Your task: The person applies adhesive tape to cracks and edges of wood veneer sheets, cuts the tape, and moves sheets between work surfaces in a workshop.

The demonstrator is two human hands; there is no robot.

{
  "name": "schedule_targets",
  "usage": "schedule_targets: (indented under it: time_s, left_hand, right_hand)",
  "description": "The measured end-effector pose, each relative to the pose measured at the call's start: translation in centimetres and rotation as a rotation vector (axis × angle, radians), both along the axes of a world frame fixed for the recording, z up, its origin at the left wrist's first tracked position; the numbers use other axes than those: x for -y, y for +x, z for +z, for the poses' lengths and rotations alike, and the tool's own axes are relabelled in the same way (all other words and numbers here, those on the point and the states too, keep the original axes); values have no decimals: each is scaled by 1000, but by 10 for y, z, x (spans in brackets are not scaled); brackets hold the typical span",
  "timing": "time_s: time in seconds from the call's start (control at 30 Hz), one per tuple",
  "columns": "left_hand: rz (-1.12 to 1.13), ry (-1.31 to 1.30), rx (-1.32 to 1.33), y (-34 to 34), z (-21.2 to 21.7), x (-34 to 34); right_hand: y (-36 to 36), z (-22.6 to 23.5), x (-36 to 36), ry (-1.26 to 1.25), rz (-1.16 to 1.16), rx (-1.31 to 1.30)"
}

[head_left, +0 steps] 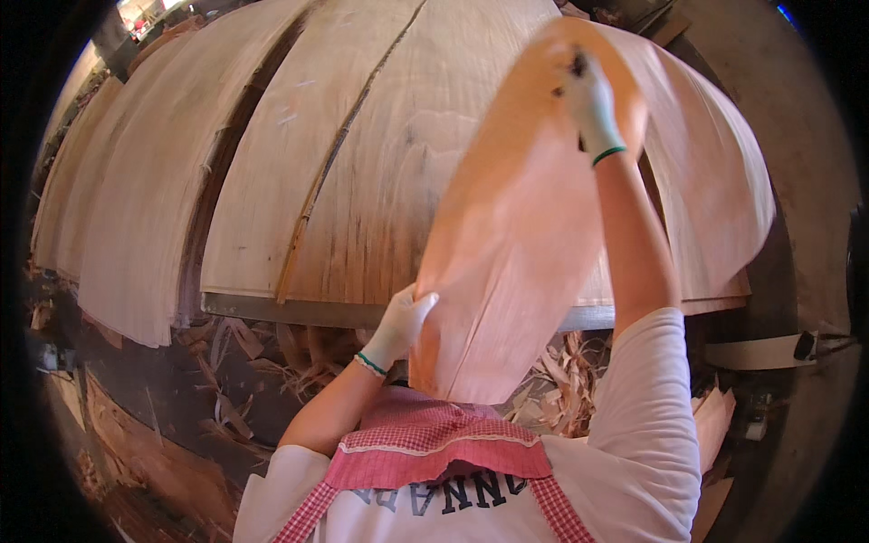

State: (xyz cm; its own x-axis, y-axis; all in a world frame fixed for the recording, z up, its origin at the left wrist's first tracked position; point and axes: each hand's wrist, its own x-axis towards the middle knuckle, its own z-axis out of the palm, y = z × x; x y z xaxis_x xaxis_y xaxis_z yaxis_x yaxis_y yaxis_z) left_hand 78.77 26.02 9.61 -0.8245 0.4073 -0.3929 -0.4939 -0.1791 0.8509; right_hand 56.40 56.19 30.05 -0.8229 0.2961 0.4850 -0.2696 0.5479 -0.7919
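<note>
Wood veneer sheets point(299, 172) cover the desk point(272, 309) across the upper frame, and a reddish veneer sheet point(516, 244) hangs mid-frame. Left hand point(403, 321) pinches its lower edge, right hand point(593, 104) grips the top; I'd keep it taut to avoid cracking.

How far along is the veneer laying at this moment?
Done: several pale veneer sheets already lie side by side across the table. In hand: one reddish veneer sheet is lifted above them, the left hand gripping its lower left edge and the right hand its far end. Left: this sheet is not yet laid flat; wood scraps lie under the table edge.
</note>
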Motion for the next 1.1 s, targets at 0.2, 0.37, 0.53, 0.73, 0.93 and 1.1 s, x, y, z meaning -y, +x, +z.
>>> schedule_targets:
  time_s: [0.2, 0.37, 0.53, 0.73, 0.93, 1.1]
  left_hand:
    - [130, -74, 38, -39, -17, 7]
    - [146, -302, 10, -37, -45, 19]
    - [156, -155, 101, -35, -79, 8]
    - [285, -129, 25, -26, -90, 20]
    - [405, -565, -503, -104, -125, 11]
    - [168, -773, -459, -197, -119, 14]
  right_hand:
    - [118, -176, 2, 549, 279, 290]
    - [295, -227, 9, 269, 2, 770]
    - [391, -284, 8, -360, -206, 739]
    - [387, -266, 36, -833, -42, 889]
    - [324, -259, 14, -569, -72, 622]
    - [250, -253, -15, -470, -168, 658]
